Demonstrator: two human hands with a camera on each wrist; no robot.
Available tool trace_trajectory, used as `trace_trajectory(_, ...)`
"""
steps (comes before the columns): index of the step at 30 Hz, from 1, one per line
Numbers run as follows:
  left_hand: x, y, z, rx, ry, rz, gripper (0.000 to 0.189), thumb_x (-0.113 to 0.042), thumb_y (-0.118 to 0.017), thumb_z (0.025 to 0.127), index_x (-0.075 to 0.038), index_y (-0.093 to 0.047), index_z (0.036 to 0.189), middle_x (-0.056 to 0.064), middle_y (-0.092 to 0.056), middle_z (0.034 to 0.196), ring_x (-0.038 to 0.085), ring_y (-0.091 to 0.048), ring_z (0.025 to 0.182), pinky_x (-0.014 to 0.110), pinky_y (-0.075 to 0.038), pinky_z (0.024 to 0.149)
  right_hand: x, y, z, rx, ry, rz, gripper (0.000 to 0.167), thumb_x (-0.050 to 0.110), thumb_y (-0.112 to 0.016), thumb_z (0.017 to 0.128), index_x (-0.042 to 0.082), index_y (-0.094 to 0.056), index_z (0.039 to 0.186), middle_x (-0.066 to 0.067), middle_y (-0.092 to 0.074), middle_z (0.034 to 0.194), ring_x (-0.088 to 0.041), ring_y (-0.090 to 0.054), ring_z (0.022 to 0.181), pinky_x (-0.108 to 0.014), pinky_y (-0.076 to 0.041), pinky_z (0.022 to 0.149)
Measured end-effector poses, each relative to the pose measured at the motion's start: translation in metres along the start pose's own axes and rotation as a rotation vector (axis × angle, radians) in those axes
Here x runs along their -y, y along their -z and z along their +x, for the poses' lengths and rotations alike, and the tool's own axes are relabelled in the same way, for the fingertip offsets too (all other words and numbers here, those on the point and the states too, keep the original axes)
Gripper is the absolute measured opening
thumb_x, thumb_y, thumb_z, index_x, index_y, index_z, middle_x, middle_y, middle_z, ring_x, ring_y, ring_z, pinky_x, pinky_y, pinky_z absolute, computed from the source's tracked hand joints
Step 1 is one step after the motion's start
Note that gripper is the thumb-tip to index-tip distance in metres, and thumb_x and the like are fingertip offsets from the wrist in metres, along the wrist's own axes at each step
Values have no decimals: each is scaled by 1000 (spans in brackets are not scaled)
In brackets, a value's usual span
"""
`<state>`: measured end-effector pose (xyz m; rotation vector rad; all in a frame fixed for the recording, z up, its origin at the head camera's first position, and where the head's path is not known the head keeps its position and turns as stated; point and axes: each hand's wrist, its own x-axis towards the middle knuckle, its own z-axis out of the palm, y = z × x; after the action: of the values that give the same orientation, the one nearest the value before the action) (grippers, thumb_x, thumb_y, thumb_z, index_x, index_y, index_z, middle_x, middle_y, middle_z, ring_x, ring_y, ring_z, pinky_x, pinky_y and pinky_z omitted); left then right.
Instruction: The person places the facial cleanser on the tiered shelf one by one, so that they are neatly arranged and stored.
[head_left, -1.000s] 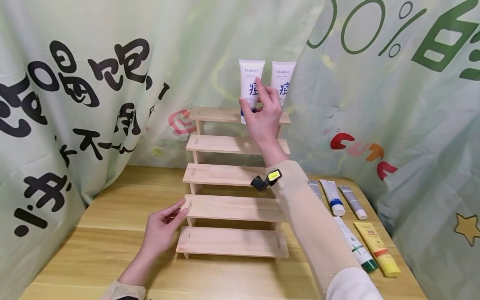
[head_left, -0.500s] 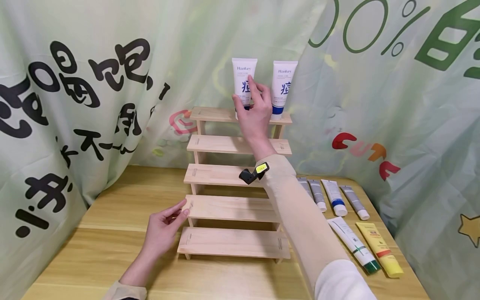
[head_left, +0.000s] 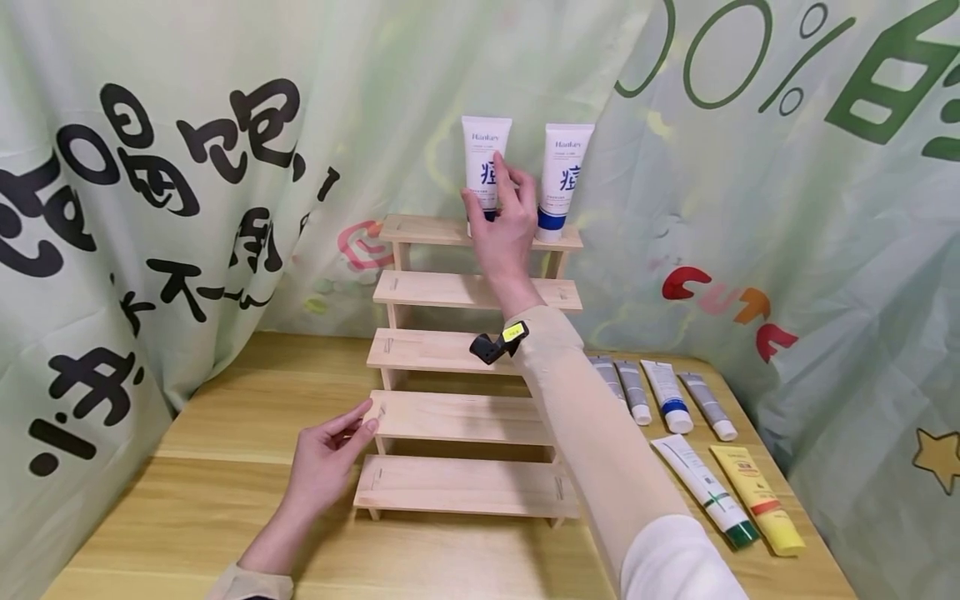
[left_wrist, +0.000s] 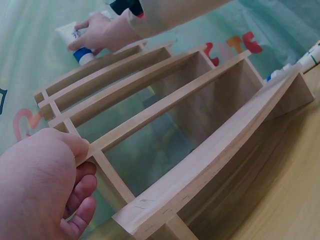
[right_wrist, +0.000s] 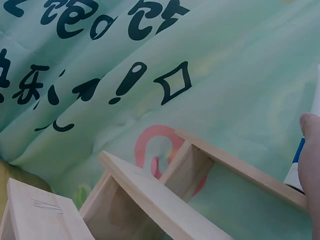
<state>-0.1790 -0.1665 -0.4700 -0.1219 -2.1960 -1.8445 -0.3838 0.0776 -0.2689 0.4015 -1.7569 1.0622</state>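
Note:
A five-tier wooden display stand [head_left: 457, 415] stands on the table. My left hand [head_left: 322, 471] pinches the left end of its second-lowest shelf, thumb on the edge in the left wrist view. Up at the top shelf [head_left: 427, 227], my right hand [head_left: 507, 237] grips a white squeeze tube [head_left: 484, 140] with blue lettering, upright with its cap down. The cap is partly behind the hand; the right wrist view shows its base [right_wrist: 295, 177] close to the shelf edge, contact uncertain. A matching white tube [head_left: 564, 171] stands upright at the right end of that shelf.
Right of the stand, several tubes lie on the table: a yellow tube [head_left: 757, 500], a white tube with a green cap [head_left: 707, 492], a white-and-blue tube [head_left: 667, 396] and grey tubes [head_left: 707, 406]. A printed curtain [head_left: 360, 125] hangs close behind.
My right hand has shifted left along the top shelf with its tube, widening the gap to the other white tube, and then slowed. The left hand keeps its place on the stand.

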Motion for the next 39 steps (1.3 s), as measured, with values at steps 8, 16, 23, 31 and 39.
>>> trace_trajectory(8,1,0,0,-2,-8,6,35,-9,-78,98,-2,-73,132,16,-76,104,13,-67,83,21,-56,70,2,-1,-5,8,8,-5,64,24,-81,97,4,-56,153,-20,-54,135,-29,-58,120,-26,-47,103)
trace_trajectory(16,1,1,0,-5,-7,0,33,-11,-78,98,-4,-75,130,13,-76,100,16,-68,83,22,-57,70,2,-1,-7,-15,-6,-1,66,23,-84,95,5,-57,152,-19,-54,135,-26,-54,126,-26,-46,105)
trace_trajectory(23,3,1,1,-3,-7,14,33,-11,-79,97,-5,-76,130,11,-76,98,16,-69,83,24,-58,70,3,-3,-9,-40,-23,13,67,22,-84,94,4,-56,152,-19,-54,133,-27,-53,126,-25,-45,105)
trace_trajectory(31,2,1,0,0,13,13,33,-12,-79,98,-6,-75,130,12,-76,99,16,-68,83,24,-58,71,2,-4,-10,-61,8,11,67,22,-85,93,3,-57,151,-20,-55,132,-29,-54,122,-27,-47,103)
trace_trajectory(39,-1,1,-1,-3,12,-3,33,-12,-79,98,-5,-76,130,13,-75,99,18,-68,83,24,-57,70,4,-2,-10,-59,10,8,68,23,-86,93,2,-57,151,-20,-55,131,-29,-55,121,-27,-47,101)
